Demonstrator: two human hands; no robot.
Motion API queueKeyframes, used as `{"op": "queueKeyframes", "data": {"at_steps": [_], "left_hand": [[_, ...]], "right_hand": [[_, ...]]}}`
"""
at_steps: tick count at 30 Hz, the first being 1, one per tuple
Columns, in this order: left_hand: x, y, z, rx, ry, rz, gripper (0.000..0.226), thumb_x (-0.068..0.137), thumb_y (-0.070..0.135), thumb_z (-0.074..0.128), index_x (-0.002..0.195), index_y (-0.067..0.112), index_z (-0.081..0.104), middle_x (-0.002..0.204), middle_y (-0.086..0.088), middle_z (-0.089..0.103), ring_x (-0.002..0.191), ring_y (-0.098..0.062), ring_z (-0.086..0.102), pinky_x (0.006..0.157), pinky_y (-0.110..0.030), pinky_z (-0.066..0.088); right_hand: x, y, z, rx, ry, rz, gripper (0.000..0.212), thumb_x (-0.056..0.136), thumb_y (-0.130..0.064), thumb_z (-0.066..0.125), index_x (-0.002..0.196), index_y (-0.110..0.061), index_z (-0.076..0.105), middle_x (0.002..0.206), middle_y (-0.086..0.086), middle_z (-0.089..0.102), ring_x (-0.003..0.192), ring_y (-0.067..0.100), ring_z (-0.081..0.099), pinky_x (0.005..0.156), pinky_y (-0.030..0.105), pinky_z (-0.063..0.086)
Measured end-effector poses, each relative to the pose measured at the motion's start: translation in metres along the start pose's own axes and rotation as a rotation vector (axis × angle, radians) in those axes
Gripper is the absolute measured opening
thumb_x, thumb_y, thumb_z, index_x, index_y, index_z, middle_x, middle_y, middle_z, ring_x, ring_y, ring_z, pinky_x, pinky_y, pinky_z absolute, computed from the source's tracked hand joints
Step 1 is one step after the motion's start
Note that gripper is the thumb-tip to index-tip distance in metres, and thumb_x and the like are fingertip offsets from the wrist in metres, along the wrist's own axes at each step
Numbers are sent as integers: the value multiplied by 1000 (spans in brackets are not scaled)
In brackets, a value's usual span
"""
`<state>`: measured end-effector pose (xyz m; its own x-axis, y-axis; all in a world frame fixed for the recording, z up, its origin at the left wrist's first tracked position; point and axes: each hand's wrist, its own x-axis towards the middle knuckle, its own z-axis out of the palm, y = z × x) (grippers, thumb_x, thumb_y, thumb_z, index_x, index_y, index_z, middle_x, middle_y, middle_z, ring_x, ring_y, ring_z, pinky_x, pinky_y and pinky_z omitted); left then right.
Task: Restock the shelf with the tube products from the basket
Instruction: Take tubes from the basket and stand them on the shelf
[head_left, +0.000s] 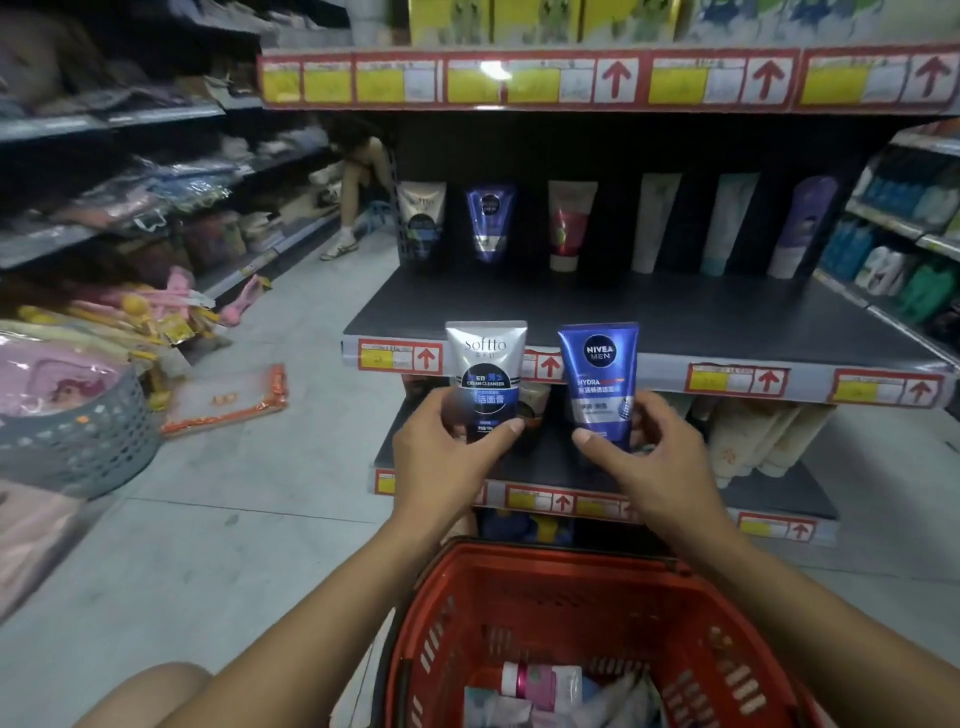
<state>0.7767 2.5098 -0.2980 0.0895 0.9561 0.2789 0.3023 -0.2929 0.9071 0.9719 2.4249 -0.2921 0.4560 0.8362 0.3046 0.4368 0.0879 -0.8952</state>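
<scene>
My left hand (447, 457) grips a silver Softto tube (485, 371) upright by its lower end. My right hand (654, 457) pinches a blue Nivea Men tube (600, 376), also upright. Both tubes hang just in front of the dark middle shelf (649, 317). At the back of that shelf stand several tubes, among them a matching Softto tube (422, 218) and a blue tube (489, 221). Below my arms sits the red basket (545, 587) with more tubes (540, 686) in its bottom.
A grey perforated basket (78, 441) and loose packets (228, 400) lie on the floor at left. A person (358, 187) crouches in the aisle beyond. Lower shelves (753, 499) hold other products. Bottles fill the shelves at right (893, 234).
</scene>
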Motion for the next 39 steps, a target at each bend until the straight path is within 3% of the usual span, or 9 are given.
{"op": "queueKeyframes", "data": {"at_steps": [4,9,16,22,25,29,33,39], "left_hand": [[30,15,-8,43,16,44,58,75,48,88,124,26,66,108,14,72,91,3,66,68,-8,51],[79,38,-16,105,48,96,57,75,47,89,122,24,65,103,15,69,90,4,64,69,-11,47],[143,43,-14,302,129,79,63,72,54,88,122,20,69,115,1,75,102,-16,68,86,-35,58],[159,29,-10,358,76,36,67,72,52,89,126,19,66,121,-2,74,109,-21,69,83,-32,53],[158,25,-9,352,89,53,68,71,57,88,124,20,67,119,0,75,107,-20,70,82,-31,54],[155,27,-8,443,116,39,82,64,74,81,125,23,63,116,1,74,107,-24,69,87,-43,59],[154,29,-6,531,128,37,67,71,65,83,121,23,66,110,-1,75,105,-27,69,89,-46,57],[183,29,-10,538,38,-83,60,66,57,89,113,24,70,108,-4,76,101,-29,71,84,-41,60]], "right_hand": [[32,-18,1,-19,45,-38,43,76,-33,86,112,-26,65,96,-12,73,82,-3,68,73,20,54],[82,-39,4,-136,86,-51,52,70,-49,85,111,-31,59,101,-12,70,91,6,68,82,33,57],[134,-49,25,-316,168,-53,55,71,-44,88,113,-22,59,107,-6,69,97,16,67,84,35,56],[148,-32,42,-377,175,-22,56,69,-46,87,110,-21,58,107,-2,70,98,20,67,83,37,56],[150,-29,45,-393,168,-32,56,71,-45,87,112,-22,55,110,-2,69,99,19,66,82,35,55],[149,-27,48,-418,184,-36,61,71,-46,86,115,-21,53,111,0,65,102,20,64,83,35,54],[150,-25,49,-493,149,2,48,73,-44,85,101,-24,52,98,-4,64,96,21,65,74,31,48],[173,-38,70,-557,40,31,48,71,-48,85,106,-26,61,108,-3,71,98,21,67,76,32,53]]}}
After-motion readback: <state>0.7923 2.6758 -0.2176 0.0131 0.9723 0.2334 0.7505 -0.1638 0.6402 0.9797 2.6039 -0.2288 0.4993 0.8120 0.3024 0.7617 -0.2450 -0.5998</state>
